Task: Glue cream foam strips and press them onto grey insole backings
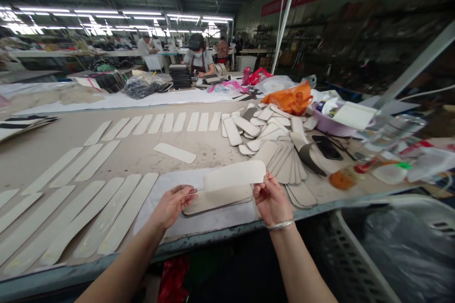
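Note:
A white rounded strip [234,175] is raised over a stack of similar beige pieces [220,199] on a white sheet [163,220]. My right hand [273,200] pinches the strip's right end between thumb and fingers. Near its left end, my left hand [176,204] is closed in a pinch. A thin pale edge shows at those fingertips; I cannot tell whether it belongs to the strip. One loose white piece [175,152] lies just beyond the sheet. To the right spreads a heap of rounded pieces [266,125], with a fanned stack [284,160] in front.
Rows of pale strips [122,210] cover the table's left side, some with glossy smears. Right of the heap are a phone [327,147], an orange bag [291,99], a purple basin [329,123] and an orange-filled bottle [344,177]. A plastic crate [350,251] stands below the edge. A person [199,59] works opposite.

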`<state>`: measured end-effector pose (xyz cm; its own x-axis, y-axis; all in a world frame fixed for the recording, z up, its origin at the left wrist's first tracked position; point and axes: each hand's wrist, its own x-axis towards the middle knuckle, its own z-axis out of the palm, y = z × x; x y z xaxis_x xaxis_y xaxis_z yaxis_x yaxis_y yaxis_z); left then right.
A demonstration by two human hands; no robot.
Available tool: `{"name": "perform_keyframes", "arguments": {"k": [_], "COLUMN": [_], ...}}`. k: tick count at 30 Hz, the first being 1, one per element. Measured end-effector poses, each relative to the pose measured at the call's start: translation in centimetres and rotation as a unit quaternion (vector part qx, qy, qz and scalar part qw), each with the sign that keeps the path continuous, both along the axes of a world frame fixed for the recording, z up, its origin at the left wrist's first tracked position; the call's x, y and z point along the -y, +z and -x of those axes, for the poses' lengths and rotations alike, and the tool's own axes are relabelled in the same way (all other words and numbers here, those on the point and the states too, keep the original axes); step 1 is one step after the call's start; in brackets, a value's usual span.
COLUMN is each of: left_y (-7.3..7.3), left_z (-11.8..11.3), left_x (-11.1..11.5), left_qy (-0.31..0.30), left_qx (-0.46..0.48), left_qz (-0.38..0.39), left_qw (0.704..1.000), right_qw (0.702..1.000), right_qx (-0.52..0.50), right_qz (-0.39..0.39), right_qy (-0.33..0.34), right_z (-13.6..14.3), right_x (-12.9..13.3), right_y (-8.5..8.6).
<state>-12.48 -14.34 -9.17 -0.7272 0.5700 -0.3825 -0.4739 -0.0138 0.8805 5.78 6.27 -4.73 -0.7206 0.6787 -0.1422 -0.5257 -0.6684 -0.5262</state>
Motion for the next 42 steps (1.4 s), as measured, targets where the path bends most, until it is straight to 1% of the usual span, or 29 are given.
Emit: {"name": "perform_keyframes", "arguments": {"k": [2,4,5,9,12,15,17,19,21,22,23,24,25,26,27,30,33,34,35,38,42], "left_y": [-0.2,-0.2,-0.2,0.1,0.1,-0.2,-0.5,-0.7,-0.7,-0.6,-0.6,-0.4,-0.3,-0.2,0.0,0.1,-0.4,-0.6,-0.8,-1.3,-1.3], "left_z": [-0.1,-0.4,-0.6,-1.4,-1.7,-1.8,-1.7,-1.6,-1.3,-1.0,-0.7,-0.4,0.0,0.3,0.6,1.1,1.4,1.5,1.6,1.8,1.9], "left_x": [-0.4,-1.0,-1.4,-2.5,-2.9,-2.9,-2.7,-2.4,-1.8,-1.4,-1.0,-0.5,-0.1,0.3,0.7,1.5,1.8,1.9,1.9,1.8,1.5], "left_qy": [0.006,0.004,-0.003,-0.066,-0.078,-0.078,-0.072,-0.062,-0.058,-0.060,-0.064,-0.069,-0.075,-0.080,-0.085,-0.106,-0.135,-0.139,-0.143,-0.149,-0.161], "left_qx": [0.002,-0.015,-0.022,-0.022,0.005,0.031,0.028,0.012,-0.025,-0.054,-0.088,-0.124,-0.158,-0.188,-0.212,-0.254,-0.268,-0.273,-0.278,-0.297,-0.309], "left_qz": [0.007,0.018,0.025,0.053,0.041,0.003,-0.013,-0.008,0.018,0.037,0.061,0.091,0.128,0.167,0.205,0.282,0.322,0.334,0.344,0.365,0.383], "left_qw": [1.000,1.000,0.999,0.996,0.996,0.996,0.997,0.998,0.998,0.996,0.992,0.986,0.976,0.964,0.952,0.919,0.898,0.892,0.886,0.869,0.856], "right_qw": [1.000,1.000,0.999,0.999,0.999,0.999,1.000,0.999,0.991,0.981,0.963,0.937,0.904,0.871,0.847,0.786,0.689,0.667,0.657,0.640,0.621], "right_qx": [-0.005,-0.010,-0.013,-0.022,-0.014,-0.004,0.008,0.034,0.093,0.140,0.200,0.265,0.326,0.374,0.405,0.464,0.537,0.551,0.558,0.569,0.582], "right_qz": [-0.007,-0.013,-0.015,-0.010,-0.005,-0.009,-0.019,-0.043,-0.089,-0.123,-0.171,-0.224,-0.275,-0.316,-0.344,-0.408,-0.488,-0.501,-0.506,-0.513,-0.522], "right_qy": [0.010,0.024,0.030,0.040,0.035,0.031,0.023,0.000,-0.036,-0.049,-0.054,-0.049,-0.038,-0.026,-0.017,-0.010,0.018,0.028,0.037,0.047,0.051], "right_z": [-0.2,-0.3,-0.3,-0.4,-0.4,-0.5,-0.4,-0.1,0.1,0.2,0.3,0.3,0.4,0.5,0.5,0.8,1.1,1.2,1.2,1.4,1.5], "right_x": [0.1,0.3,0.4,0.5,0.3,-0.1,-0.6,-1.3,-2.1,-2.6,-3.0,-3.3,-3.6,-3.8,-4.0,-4.1,-4.2,-4.2,-4.3,-4.5,-4.7], "right_y": [0.3,0.9,1.1,1.8,1.8,1.5,1.1,0.3,-1.0,-1.8,-2.7,-3.6,-4.4,-5.1,-5.7,-6.5,-6.5,-6.4,-6.5,-6.7,-7.2]}}
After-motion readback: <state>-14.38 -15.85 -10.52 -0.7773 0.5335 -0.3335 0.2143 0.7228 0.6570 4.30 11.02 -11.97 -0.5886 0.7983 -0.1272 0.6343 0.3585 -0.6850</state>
